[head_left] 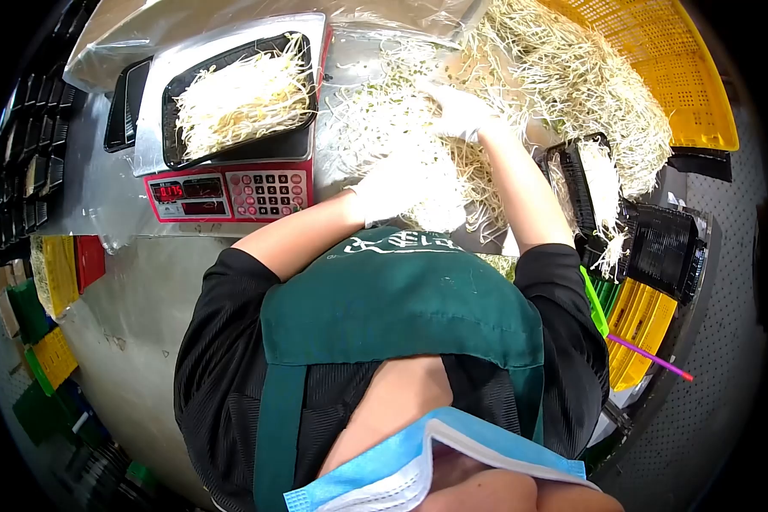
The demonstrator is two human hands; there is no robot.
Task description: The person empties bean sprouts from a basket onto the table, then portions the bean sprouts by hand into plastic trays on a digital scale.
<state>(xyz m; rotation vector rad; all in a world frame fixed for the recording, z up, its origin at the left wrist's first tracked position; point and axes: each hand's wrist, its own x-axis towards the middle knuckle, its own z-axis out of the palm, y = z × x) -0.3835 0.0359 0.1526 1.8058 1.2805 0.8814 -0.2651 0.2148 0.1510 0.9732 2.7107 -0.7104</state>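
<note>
Both my hands wear white gloves and are among loose bean sprouts (363,115) spread on the metal table. My left hand (401,188) lies low on the sprouts close to my apron; its fingers blend into the pale sprouts and cannot be made out. Farther up, my right hand (459,113) reaches leftward over the sprouts, fingers stretched out and thumb apart. To the left, a black tray (169,128) filled with bean sprouts (243,101) rests tilted on a red and silver scale (229,194) with a lit display.
A big heap of sprouts (606,94) spills from a yellow basket (700,77) at upper right. Black trays (666,247) stand on the right, one holding sprouts (602,183). More black trays (128,102) lie left of the scale. Plastic film (222,30) covers the back edge.
</note>
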